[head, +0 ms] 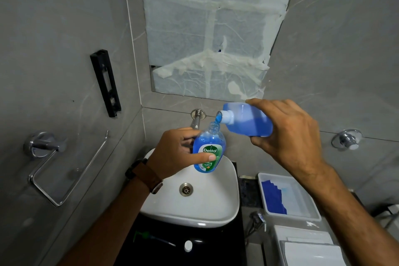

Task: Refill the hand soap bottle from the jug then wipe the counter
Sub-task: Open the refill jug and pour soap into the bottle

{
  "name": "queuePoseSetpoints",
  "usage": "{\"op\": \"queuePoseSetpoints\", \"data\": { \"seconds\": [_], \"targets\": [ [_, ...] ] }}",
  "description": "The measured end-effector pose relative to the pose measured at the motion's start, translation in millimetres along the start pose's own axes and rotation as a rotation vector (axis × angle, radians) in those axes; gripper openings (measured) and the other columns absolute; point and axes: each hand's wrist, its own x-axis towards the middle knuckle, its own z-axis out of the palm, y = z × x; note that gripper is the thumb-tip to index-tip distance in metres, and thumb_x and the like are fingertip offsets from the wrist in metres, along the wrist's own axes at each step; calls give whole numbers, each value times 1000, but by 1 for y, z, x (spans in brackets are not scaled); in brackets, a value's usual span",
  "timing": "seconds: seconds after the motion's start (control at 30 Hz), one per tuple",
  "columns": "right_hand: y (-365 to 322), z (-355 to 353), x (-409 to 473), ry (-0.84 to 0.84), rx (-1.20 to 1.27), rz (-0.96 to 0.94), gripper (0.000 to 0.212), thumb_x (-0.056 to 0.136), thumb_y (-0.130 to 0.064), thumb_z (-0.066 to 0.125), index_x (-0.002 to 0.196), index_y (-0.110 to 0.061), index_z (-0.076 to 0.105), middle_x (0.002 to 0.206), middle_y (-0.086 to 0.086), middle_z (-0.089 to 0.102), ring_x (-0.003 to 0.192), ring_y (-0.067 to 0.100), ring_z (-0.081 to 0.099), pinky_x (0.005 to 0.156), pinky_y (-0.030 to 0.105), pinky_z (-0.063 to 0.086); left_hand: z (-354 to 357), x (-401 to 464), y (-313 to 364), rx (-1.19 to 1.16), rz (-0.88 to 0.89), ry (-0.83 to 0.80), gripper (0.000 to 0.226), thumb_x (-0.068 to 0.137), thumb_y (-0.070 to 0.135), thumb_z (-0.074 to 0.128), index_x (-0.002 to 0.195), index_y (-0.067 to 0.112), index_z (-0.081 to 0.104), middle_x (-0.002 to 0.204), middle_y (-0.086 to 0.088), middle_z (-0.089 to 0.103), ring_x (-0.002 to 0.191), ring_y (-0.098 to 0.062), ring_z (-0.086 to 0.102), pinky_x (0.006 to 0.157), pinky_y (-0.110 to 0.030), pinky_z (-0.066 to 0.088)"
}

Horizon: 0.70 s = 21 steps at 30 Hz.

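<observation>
My left hand (177, 153) grips the clear Dettol hand soap bottle (210, 147), held upright over the white basin (218, 211), its neck uncapped. My right hand (285, 134) holds the translucent refill jug (248, 120) tipped on its side, spout pointing left just above the bottle's mouth. A thin stream of blue soap (218, 118) runs from the spout into the bottle. The bottle's green pump (149, 237) and a white cap (188, 245) lie on the black counter (164, 250) in front of the basin.
A chrome tap (197, 117) juts from the wall behind the bottle. A white tray (302, 216) holding a blue cloth (274, 198) stands right of the basin. A towel ring (54, 170) and a black wall bracket (105, 82) are on the left wall.
</observation>
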Motion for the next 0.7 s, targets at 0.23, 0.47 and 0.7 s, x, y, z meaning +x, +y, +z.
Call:
{"op": "queuePoseSetpoints", "data": {
  "seconds": [0.23,0.47,0.7],
  "targets": [
    [-1,-2,0,-15,-1,4,76,56,-17,95,128,-21,69,112,2,76,95,34,67,73,38,54,0,0,0,15,1,10,42,70,26,89,106,11,73,96,4,75,89,-14,75,70,-30,64],
    [-1,-3,-1,2,-5,-1,74,57,-16,94,127,-20,70,109,3,77,93,34,67,71,38,54,1,0,2,27,29,1,44,70,30,88,107,11,73,94,14,72,88,-6,73,69,-17,59],
    [-2,-5,-2,-7,-12,6,73,59,-17,95,127,-19,70,110,4,77,94,34,68,71,38,54,1,-1,0,22,24,8,45,70,24,90,108,9,72,97,7,74,89,-10,74,71,-25,63]
  ]
}}
